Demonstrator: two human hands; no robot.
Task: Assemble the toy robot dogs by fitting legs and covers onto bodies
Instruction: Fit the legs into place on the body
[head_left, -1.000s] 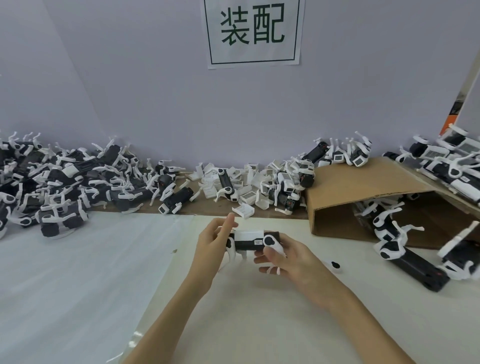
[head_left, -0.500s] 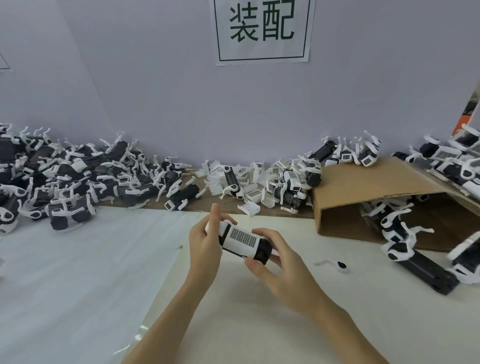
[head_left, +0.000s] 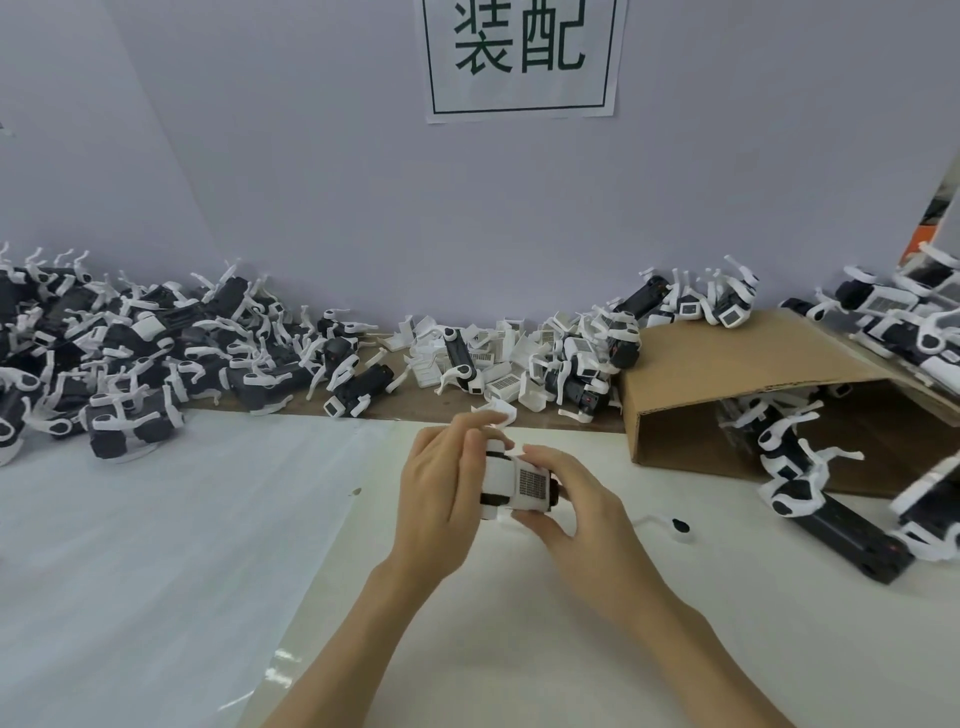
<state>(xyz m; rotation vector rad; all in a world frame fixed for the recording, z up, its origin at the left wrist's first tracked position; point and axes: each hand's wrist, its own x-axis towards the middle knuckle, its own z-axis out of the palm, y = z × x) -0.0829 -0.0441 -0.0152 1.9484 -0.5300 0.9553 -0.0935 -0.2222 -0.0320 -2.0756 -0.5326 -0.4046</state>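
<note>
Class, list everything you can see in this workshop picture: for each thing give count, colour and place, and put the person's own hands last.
toy dog body: one, white and black with a barcode label, held between both hands
loose leg: one, white with black spot, on the table right of the hands
pile of toy dogs: many, black and white, far left by the wall
pile of covers: many, white, centre by the wall
cardboard box: one, brown, on its side at right, toy dogs inside and on top
sign: one, white with green characters, on the wall
table: one, white
left hand: grips the body
right hand: grips the body
</note>
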